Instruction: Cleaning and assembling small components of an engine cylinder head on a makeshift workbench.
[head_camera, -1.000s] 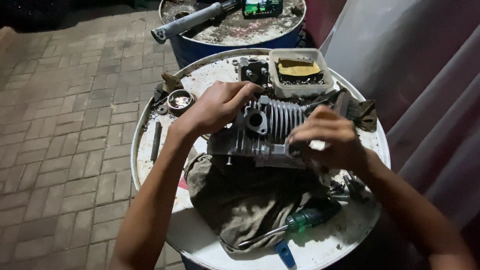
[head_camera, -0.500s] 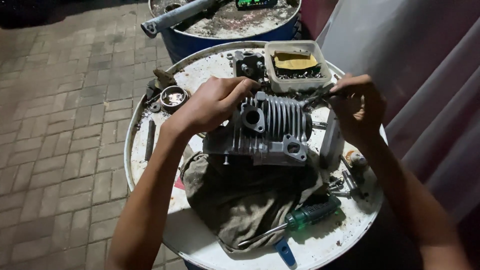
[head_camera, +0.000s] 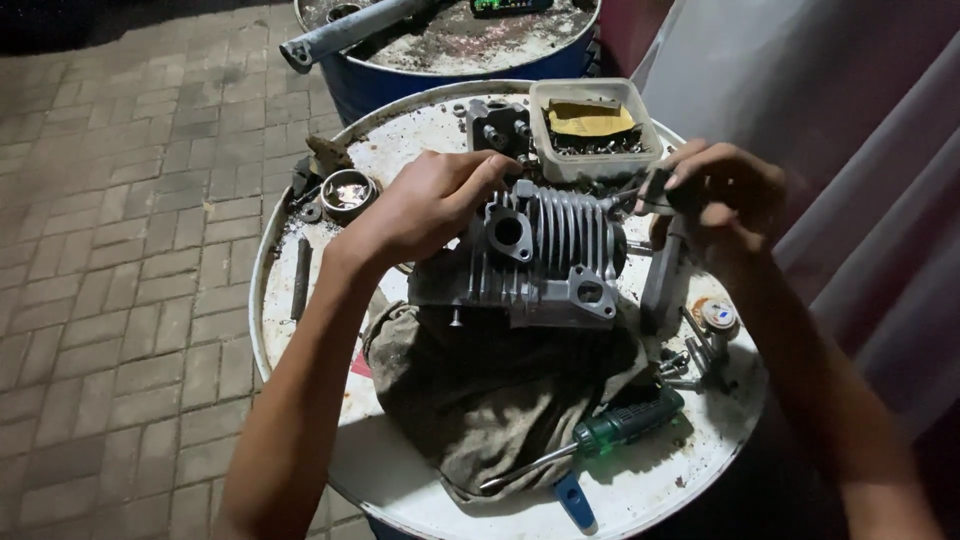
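Note:
A finned grey metal engine cylinder block (head_camera: 545, 255) rests on a dirty cloth (head_camera: 500, 395) atop a white drum lid (head_camera: 300, 340). My left hand (head_camera: 425, 205) lies over the block's upper left side, steadying it. My right hand (head_camera: 725, 195) is raised to the block's right, fingers pinched on a small dark part (head_camera: 655, 192) near the tray.
A white plastic tray (head_camera: 590, 125) with small parts and a yellow pad stands at the back. A green-handled screwdriver (head_camera: 600, 440), a blue-handled tool (head_camera: 575, 500), loose bolts (head_camera: 695, 360), a round cup-like part (head_camera: 347, 192) lie around. A blue drum (head_camera: 450, 45) stands behind; brick paving at left.
My right hand has lifted off the block's right end and moved up toward the tray, now pinching a small part. The left hand stays on the block.

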